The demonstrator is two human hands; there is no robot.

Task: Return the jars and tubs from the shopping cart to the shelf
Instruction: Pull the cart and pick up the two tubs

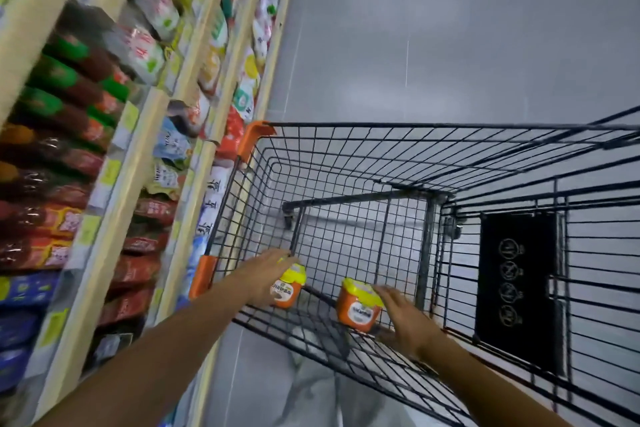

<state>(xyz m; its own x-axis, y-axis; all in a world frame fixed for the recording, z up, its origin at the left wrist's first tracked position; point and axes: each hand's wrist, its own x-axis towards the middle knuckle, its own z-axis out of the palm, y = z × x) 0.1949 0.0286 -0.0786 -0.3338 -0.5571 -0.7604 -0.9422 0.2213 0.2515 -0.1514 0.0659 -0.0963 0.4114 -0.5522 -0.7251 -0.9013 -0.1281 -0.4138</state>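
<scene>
Seen from the head camera, a person is reaching with both bare arms down into a black wire shopping cart [346, 163] that is standing on a grey tiled floor [450, 28], just beside a stocked shelf [114, 191]. The left hand [268, 276] is gripping an orange tub with a yellow lid [289, 288], its fingers curling over the lid and the near side so that only part of the label is showing; this tub is sitting near the cart's left wall, by an orange corner guard [202, 276]. The right hand [407, 317] is resting against a second orange tub [358, 303] (same yellow lid, same white label), with nearly straight fingers touching the lid's right edge and the side; whether the thumb is closing round it cannot be told through the motion blur. The two tubs are standing apart from each other on the cart's wire floor. Along the shelf, rows of red packets and green-capped bottles are lying in the upper tiers, with blue packs lower down, all blurred. A black panel with gold symbols [516, 288] is hanging at the cart's right.
</scene>
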